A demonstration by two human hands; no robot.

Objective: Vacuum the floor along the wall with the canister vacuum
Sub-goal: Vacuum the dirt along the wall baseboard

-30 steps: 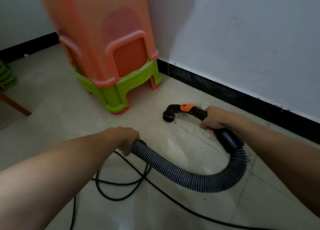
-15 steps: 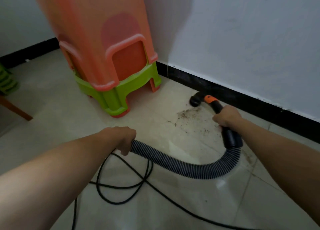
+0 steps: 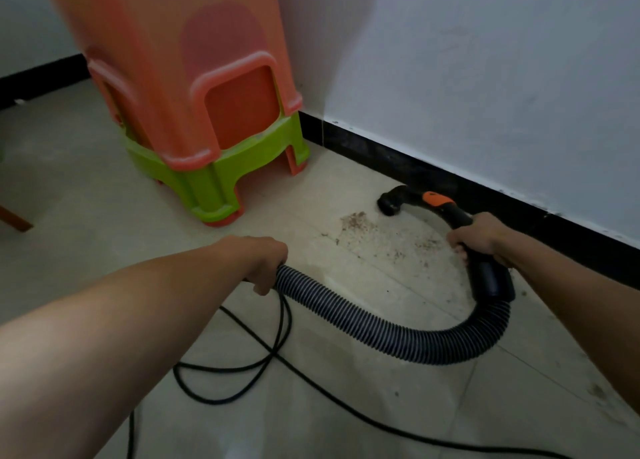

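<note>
Vacuum nozzle [image 3: 390,203] rested mouth-down on the floor [image 3: 104,223] just beside the black baseboard [image 3: 502,202], at the edge of scattered debris [image 3: 377,237]. Right hand [image 3: 475,234] gripped the curved handle [image 3: 454,212]; left hand [image 3: 264,258] gripped the ribbed hose [image 3: 381,332] above the looped power cord [image 3: 277,354].

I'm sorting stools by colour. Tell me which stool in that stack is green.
The green stool, low in the stack: the tall orange stool sits nested over it, and the bottom orange stool shows only its feet beneath it.
</note>
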